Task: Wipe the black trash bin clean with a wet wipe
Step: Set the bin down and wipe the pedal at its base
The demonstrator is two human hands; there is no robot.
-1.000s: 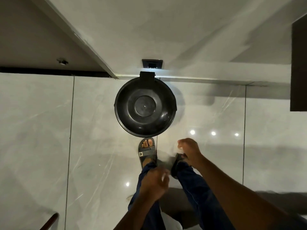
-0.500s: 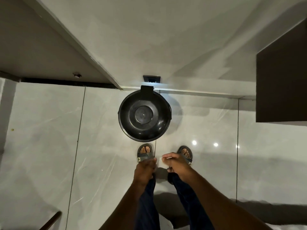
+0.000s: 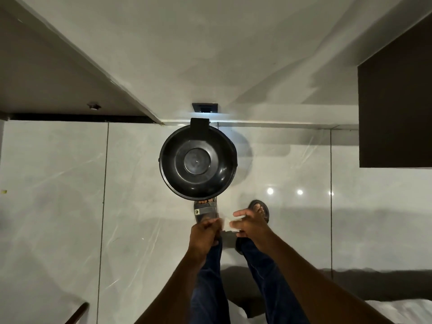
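Note:
A round black trash bin [image 3: 197,162] with a closed domed lid stands on the pale tiled floor against the wall, seen from straight above. Below it, in front of my legs, both hands hold a small white wet wipe [image 3: 228,224] between them. My left hand [image 3: 203,235] pinches its left edge. My right hand [image 3: 250,224] grips its right side with fingers curled. The hands are a short way nearer to me than the bin and do not touch it.
My feet in sandals [image 3: 205,210] stand just in front of the bin. A dark cabinet [image 3: 395,108] juts out at the right. A black wall socket [image 3: 205,107] sits behind the bin. A wooden edge [image 3: 77,313] shows at the bottom left, white fabric [image 3: 402,309] at the bottom right.
My hands have come together from apart and now hold the wipe stretched between them. The view has shifted a little, so the bin sits slightly lower and larger.

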